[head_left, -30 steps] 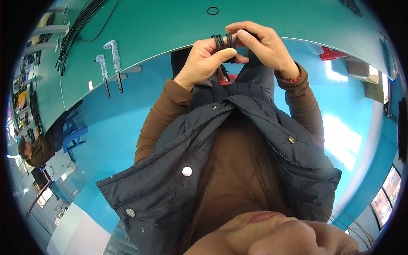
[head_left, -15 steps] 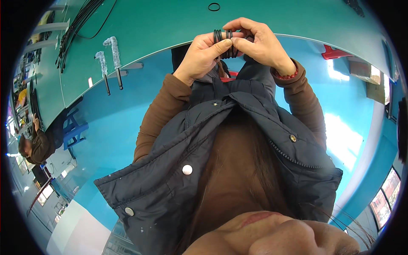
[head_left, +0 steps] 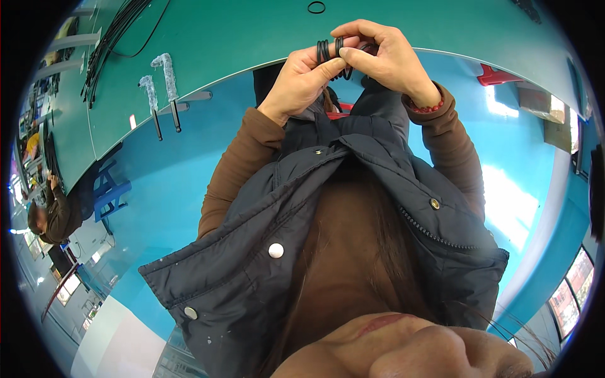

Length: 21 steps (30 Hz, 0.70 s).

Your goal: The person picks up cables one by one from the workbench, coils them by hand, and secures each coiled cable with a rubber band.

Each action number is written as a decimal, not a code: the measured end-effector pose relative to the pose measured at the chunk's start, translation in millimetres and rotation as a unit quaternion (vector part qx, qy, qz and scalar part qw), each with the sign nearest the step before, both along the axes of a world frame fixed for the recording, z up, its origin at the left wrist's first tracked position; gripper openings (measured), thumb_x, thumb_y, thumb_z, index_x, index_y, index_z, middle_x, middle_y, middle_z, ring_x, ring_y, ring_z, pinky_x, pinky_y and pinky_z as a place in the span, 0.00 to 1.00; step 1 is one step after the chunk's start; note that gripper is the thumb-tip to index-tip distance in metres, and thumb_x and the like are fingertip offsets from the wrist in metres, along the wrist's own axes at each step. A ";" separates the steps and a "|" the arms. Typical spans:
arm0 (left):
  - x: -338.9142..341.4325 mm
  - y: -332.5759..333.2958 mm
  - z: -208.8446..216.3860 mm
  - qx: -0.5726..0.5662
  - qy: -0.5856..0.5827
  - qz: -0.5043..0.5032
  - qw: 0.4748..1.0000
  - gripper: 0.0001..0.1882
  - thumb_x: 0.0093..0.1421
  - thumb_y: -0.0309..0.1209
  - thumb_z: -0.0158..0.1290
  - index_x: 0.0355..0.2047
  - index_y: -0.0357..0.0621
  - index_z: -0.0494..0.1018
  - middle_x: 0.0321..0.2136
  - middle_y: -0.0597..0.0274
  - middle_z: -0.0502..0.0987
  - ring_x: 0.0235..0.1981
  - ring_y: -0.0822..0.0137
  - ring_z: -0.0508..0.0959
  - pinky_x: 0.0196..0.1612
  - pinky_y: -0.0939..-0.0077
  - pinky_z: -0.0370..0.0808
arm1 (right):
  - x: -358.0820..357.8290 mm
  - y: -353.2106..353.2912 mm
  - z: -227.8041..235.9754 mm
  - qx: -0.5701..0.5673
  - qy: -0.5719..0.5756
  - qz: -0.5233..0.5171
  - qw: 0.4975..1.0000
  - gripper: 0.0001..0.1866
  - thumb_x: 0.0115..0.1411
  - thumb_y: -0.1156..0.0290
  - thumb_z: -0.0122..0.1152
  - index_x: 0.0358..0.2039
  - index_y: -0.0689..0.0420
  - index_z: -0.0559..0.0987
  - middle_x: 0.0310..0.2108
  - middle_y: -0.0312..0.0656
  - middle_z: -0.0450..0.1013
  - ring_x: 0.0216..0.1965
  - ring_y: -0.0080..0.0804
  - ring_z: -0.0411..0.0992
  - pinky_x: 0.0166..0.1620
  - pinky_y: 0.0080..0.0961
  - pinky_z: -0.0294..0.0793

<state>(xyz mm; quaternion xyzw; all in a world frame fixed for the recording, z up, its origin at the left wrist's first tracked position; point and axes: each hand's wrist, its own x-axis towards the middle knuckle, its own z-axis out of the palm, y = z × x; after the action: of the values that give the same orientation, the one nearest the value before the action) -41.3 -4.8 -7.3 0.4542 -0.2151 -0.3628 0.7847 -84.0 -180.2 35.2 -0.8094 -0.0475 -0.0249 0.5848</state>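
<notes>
Several thin black rubber rings (head_left: 322, 50) encircle the outstretched index finger of my left hand (head_left: 295, 85). The left thumb presses in beside them, its tip near the other thumb. My right hand (head_left: 396, 63) meets it at the fingertips, closed around a second bunch of black rings (head_left: 339, 46). More of these rings show under the fingers, partly hidden by the right thumb and palm. Both hands are held just over the near edge of the green table (head_left: 239, 38). A single black ring (head_left: 316, 7) lies flat on the tabletop, beyond the fingers.
To the left, two plastic-wrapped tools (head_left: 167, 79) with dark shafts stick out past the table edge. A bundle of black cables (head_left: 113, 47) lies farther left. A blue stool (head_left: 112, 192) and a seated person (head_left: 57, 214) are at far left; cardboard boxes (head_left: 558, 120) stand at right.
My right hand has lifted slightly, and its fingers have shifted against the rings. The bunch between the fingertips looks smaller and sits a little higher. My left hand is almost still.
</notes>
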 end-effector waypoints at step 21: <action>1.8 0.4 -1.1 -0.029 0.042 -0.041 0.998 0.17 0.64 0.28 0.48 0.52 0.35 0.68 0.41 0.63 0.76 0.39 0.77 0.74 0.44 0.82 0.71 | -0.3 -2.7 5.8 0.079 0.093 0.046 0.991 0.16 0.54 0.71 0.55 0.41 0.67 0.73 0.31 0.42 0.74 0.31 0.24 0.74 0.35 0.20 0.77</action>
<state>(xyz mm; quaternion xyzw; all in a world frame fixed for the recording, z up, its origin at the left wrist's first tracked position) -39.5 -4.4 -8.4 0.4064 -0.2110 -0.4068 0.7905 -84.3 -182.9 41.1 -0.7565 -0.0281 0.0734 0.6493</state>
